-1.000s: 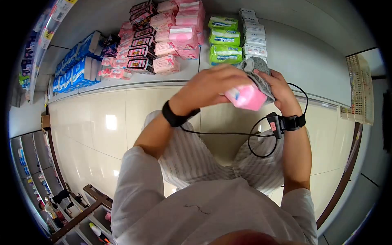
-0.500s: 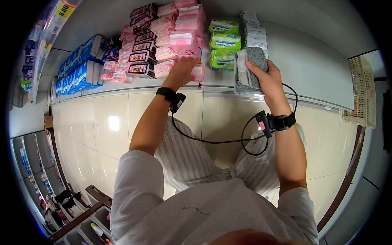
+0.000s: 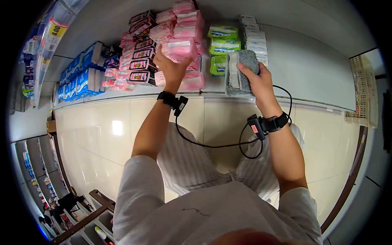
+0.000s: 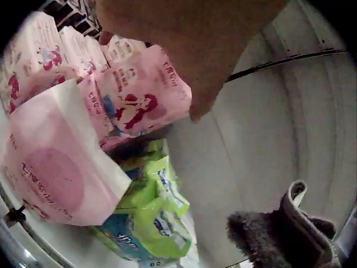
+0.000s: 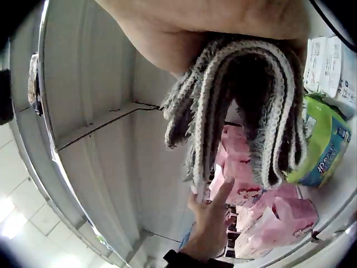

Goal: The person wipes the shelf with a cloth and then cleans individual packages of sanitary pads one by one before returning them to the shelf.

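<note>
My left hand [image 3: 172, 62] reaches up to the stacked pink packs on the white shelf [image 3: 302, 61] and grips one pink pack [image 3: 181, 47] between fingers and thumb. In the left wrist view that pink pack [image 4: 139, 100] lies under my palm, my thumb at its right edge. Another pink pack [image 3: 192, 81] lies at the shelf's front edge, just below that hand. My right hand [image 3: 256, 79] holds a folded grey cloth [image 3: 241, 71] upright in front of the green packs [image 3: 222, 34]. The right wrist view shows the grey cloth [image 5: 245, 117] hanging from my grip.
Blue packs [image 3: 79, 71] and dark boxed packs [image 3: 139, 53] fill the shelf's left part, and white packs [image 3: 255, 34] stand at the right. A white basket [image 3: 359, 90] hangs at far right. Glossy tiled floor [image 3: 98, 130] lies below, with more shelving at lower left.
My left hand set the pink pack down at the shelf's front edge, then moved up to another pack in the stack. My right hand carried the cloth up toward the shelf.
</note>
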The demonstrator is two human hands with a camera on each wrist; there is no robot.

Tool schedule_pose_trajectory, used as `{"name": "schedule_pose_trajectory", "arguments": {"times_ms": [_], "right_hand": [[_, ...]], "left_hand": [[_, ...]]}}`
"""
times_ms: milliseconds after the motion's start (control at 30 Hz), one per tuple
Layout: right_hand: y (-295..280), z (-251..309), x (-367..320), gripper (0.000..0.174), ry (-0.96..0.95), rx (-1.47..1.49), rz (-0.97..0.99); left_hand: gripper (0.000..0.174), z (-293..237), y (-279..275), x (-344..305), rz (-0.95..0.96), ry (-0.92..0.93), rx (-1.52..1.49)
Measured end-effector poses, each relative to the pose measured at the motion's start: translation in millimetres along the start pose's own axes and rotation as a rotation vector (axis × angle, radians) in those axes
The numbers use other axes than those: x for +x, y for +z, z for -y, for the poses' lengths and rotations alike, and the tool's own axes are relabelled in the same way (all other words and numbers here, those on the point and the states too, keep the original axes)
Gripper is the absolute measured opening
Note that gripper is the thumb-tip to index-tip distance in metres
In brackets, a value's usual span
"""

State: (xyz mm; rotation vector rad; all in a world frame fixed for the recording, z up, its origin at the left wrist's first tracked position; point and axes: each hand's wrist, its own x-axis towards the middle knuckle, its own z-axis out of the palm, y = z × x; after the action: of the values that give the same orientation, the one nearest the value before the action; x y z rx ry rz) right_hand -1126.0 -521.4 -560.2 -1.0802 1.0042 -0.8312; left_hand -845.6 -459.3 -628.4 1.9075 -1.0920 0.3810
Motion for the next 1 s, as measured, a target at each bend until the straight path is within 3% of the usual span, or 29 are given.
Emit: {"name": "schedule_pose_trajectory", "arguments": {"times_ms": [33, 133, 167, 233, 300, 333, 400, 433, 467, 500, 533, 567, 600, 733, 800, 867, 933, 1000], "right_hand": [[2, -1, 2, 0.054, -0.003, 0.001, 0.002], [5, -8, 9, 0.056, 0.023, 0.012, -0.029], [7, -9, 9, 0.057, 0.013, 0.048, -0.034], [12, -17, 13, 0.059, 0.002, 0.087, -0.038], [21, -20, 18, 0.065, -0.308, -0.153, -0.136], [24, -14, 15, 0.065, -0.315, -0.154, -0.135], [31, 0, 0, 0.073, -0.751, -0.560, -0.187], [31, 1, -4, 0.088, -0.781, -0.613, -0.088], [34, 2, -5, 0.088, -0.780, -0.612, -0.092], [38, 2, -7, 0.093, -0.921, -0.704, 0.007], [44, 1, -9, 0.098, -1.057, -0.794, 0.111], [51, -1, -12, 0.106, -1.047, -0.803, 0.155], [52, -2, -13, 0.106, -1.040, -0.802, 0.158], [49, 0, -4, 0.106, -0.933, -0.714, 0.195], [47, -1, -2, 0.102, -1.091, -0.914, 0.309], [51, -1, -9, 0.100, -1.116, -0.963, 0.327], [52, 1, -13, 0.098, -1.138, -1.012, 0.347], [52, 10, -12, 0.096, -0.993, -0.872, 0.342]], "left_hand": [[0.110, 1, 3, 0, 0.039, 0.059, 0.025], [0.110, 3, 13, 2, 0.133, -0.017, 0.015], [0.098, 6, 17, 4, 0.172, -0.049, -0.023], [0.094, 2, 13, 7, 0.187, -0.108, -0.027], [0.089, -5, 6, 13, 0.199, -0.166, -0.033], [0.083, -11, -1, 17, 0.145, -0.240, -0.107], [0.074, -8, -4, 22, 0.037, -0.348, -0.368], [0.071, -18, -15, 24, 0.128, -0.390, -0.458], [0.068, -27, -29, 24, 0.222, -0.435, -0.546], [0.068, -33, -38, 22, 0.225, -0.434, -0.544], [0.066, -37, -46, 19, 0.495, -0.490, -0.670], [0.065, -40, -55, 15, 0.767, -0.546, -0.792], [0.066, -49, -62, 10, 0.855, -0.362, -0.855], [0.068, -31, -51, -4, 0.854, -0.467, -0.953], [0.066, -27, -49, -4, 0.835, -0.510, -0.920], [0.072, -34, -52, 2, 1.119, -0.509, -0.903], [0.074, -40, -49, 1, 1.138, -0.536, -0.853], [0.069, -29, -38, -4, 1.173, -0.265, -0.751]]}}
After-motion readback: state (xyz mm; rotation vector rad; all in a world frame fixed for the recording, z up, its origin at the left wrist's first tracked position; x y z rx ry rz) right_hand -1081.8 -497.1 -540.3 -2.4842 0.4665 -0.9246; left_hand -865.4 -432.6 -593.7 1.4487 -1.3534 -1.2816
